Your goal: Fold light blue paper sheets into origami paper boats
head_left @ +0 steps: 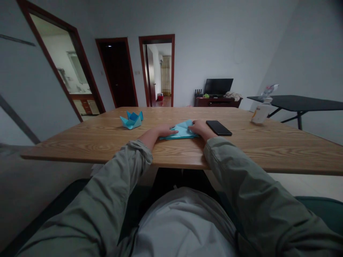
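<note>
Blue paper (183, 130) near front table edge (177, 165)

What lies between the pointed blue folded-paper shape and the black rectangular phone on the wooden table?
In the head view, the light-blue layered paper lies between them, along with the left hand and right hand touching it.

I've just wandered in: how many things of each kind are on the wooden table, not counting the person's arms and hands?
Blue folded papers: 2 (a standing shape; a flatter piece touched by the left hand and right hand)
Black phone: 1
White bottle: 1
Total: 4
</note>
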`<state>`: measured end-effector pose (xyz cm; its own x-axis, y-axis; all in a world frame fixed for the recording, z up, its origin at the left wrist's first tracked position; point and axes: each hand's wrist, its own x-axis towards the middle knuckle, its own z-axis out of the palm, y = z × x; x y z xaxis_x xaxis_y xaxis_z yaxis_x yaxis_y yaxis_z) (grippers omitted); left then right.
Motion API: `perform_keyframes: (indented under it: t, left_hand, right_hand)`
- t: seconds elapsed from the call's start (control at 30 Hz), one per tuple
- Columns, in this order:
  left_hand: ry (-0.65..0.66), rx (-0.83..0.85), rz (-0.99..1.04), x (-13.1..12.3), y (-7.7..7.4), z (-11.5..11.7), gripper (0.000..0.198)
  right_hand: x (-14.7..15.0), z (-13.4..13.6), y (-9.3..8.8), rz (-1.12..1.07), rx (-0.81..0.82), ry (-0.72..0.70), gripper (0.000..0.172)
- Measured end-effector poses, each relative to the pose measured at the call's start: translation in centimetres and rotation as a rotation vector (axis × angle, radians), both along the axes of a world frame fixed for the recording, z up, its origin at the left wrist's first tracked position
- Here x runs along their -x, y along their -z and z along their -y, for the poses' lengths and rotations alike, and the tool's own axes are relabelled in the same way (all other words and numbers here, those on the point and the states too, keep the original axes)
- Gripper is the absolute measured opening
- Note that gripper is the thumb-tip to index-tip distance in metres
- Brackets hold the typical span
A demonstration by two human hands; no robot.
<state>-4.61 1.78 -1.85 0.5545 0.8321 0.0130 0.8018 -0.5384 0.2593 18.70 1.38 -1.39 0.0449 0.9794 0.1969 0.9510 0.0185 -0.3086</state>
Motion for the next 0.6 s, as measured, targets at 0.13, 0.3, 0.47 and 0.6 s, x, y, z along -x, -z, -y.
perform_keyframes:
  t: [0.13,0.3,0.47,0.6]
  left_hand:
    - [-0.085,-0.031,-0.098,-1.6,0.9,-0.3,0.091]
    - [-0.139,-0.013,-0.156,-1.7,1.3,-0.6,0.098]
    - [-0.125,-0.002,-0.136,-1.5,1.3,-1.1,0.1]
    - [-0.084,-0.001,-0.074,-1.1,0.9,-1.1,0.098]
  right_hand:
    - [0.0,-0.4,0.5,0.068,0.012,-0.009,0.04]
    - [0.0,-0.9,1.2,0.048,0.006,-0.015,0.041]
    - [0.3,-0.7,1.3,-0.029,-0.058,-0.075,0.054]
    - [0.7,-0.4,1.3,-0.074,-0.098,-0.15,0.05]
